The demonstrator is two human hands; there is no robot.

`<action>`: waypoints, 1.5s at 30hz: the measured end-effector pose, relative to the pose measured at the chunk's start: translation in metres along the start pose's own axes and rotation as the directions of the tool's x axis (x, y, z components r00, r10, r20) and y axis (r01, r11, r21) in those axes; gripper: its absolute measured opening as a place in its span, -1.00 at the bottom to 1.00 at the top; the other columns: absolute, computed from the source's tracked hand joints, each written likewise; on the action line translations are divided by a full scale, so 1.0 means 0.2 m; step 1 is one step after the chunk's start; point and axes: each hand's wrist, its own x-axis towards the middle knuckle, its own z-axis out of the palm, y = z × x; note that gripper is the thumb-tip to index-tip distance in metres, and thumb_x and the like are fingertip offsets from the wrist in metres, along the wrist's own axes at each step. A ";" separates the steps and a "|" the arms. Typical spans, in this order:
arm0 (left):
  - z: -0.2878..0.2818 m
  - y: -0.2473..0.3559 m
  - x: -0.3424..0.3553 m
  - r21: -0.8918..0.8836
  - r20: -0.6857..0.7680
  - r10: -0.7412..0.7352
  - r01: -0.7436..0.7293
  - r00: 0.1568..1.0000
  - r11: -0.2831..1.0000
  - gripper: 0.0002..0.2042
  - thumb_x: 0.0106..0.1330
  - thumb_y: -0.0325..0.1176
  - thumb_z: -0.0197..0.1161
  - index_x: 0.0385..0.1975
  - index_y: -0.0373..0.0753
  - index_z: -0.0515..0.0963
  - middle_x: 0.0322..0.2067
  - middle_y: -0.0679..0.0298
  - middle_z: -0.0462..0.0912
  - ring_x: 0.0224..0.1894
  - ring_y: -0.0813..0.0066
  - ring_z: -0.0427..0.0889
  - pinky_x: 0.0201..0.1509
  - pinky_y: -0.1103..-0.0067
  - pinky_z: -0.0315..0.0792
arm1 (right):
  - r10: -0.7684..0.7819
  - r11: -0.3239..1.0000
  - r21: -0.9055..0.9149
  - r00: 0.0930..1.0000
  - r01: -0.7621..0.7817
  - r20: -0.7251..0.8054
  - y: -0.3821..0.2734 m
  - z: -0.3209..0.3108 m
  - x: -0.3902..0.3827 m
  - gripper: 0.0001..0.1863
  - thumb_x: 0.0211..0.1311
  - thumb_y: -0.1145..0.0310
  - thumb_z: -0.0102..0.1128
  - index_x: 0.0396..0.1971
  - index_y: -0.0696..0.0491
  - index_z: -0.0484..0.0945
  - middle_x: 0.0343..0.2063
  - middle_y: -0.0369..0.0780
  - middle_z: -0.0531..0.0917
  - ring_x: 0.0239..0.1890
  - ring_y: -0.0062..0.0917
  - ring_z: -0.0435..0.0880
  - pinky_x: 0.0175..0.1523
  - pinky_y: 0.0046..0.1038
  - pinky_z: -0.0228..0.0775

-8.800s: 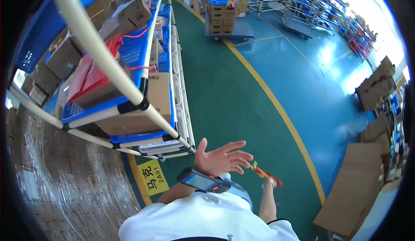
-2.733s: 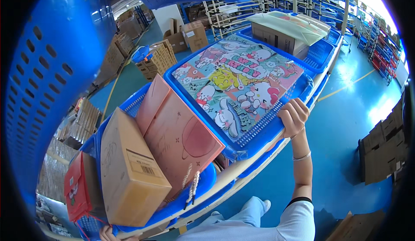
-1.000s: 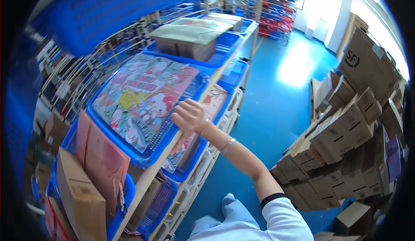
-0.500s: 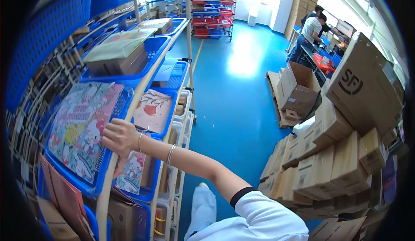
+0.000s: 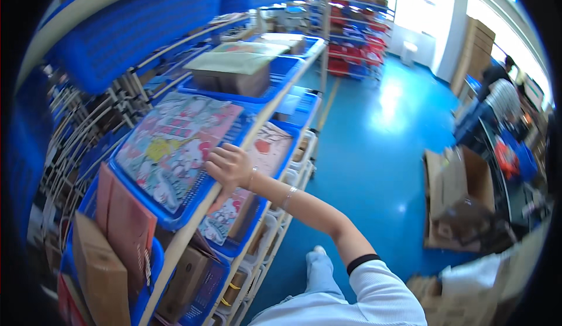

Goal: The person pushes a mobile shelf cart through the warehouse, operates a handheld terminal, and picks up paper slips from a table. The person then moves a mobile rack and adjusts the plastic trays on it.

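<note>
Blue floor (image 5: 363,150) lay left of an open carton (image 5: 449,182), which appeared nearer than half a second earlier, suggesting the rack (image 5: 170,266) farther left had rolled forward, the right hand (image 5: 228,167) curled around its rail (image 5: 274,105), the left hand unseen.

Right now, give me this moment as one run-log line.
right hand: gripping cream rail | left hand: out of view | nearby: blue basket with flat cartoon-print package
</note>
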 end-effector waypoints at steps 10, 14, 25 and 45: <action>-0.11 -0.25 -0.07 0.061 0.192 0.084 -0.097 0.978 0.993 -0.43 -0.14 0.12 0.24 -0.33 -0.29 0.38 -0.39 0.14 0.44 -0.38 0.18 0.35 -0.21 0.38 0.20 | 0.028 0.998 0.049 0.999 -0.030 0.041 -0.12 -0.01 -0.05 -0.25 -0.33 -0.52 -0.15 -0.67 0.00 0.32 -0.70 -0.33 0.31 -0.69 -0.57 0.25 -0.51 -0.59 0.16; -0.11 -0.29 -0.11 0.033 0.272 0.044 -0.055 0.961 0.998 -0.28 -0.26 0.22 0.30 -0.25 -0.30 0.37 -0.31 0.12 0.41 -0.22 0.14 0.32 -0.03 0.32 0.14 | 0.005 1.000 0.020 1.000 -0.005 0.011 -0.10 -0.04 -0.05 -0.24 -0.37 -0.53 -0.13 -0.70 0.00 0.32 -0.72 -0.34 0.31 -0.70 -0.58 0.24 -0.52 -0.60 0.16; -0.17 -0.27 -0.06 -0.050 0.248 0.115 -0.105 0.962 0.993 -0.46 -0.17 0.01 0.36 -0.25 -0.21 0.42 -0.27 0.23 0.47 -0.22 0.23 0.38 0.02 0.35 0.17 | 0.120 0.992 -0.071 0.967 -0.107 0.226 -0.25 -0.24 -0.03 -0.20 -0.29 -0.42 0.01 -0.38 0.11 0.33 -0.38 -0.18 0.40 -0.36 -0.39 0.37 -0.14 -0.42 0.20; -0.84 0.44 -0.17 -0.596 0.515 0.206 0.175 0.832 0.784 -0.51 0.16 -0.11 0.11 0.04 -0.22 0.27 0.02 0.09 0.29 0.06 0.17 0.24 0.14 0.31 0.08 | 0.750 0.130 0.112 0.172 -0.985 0.638 -1.93 -1.57 -0.72 -0.35 0.12 -0.10 -0.13 -0.01 0.19 0.25 -0.02 -0.01 0.34 0.01 -0.25 0.31 0.12 -0.29 0.09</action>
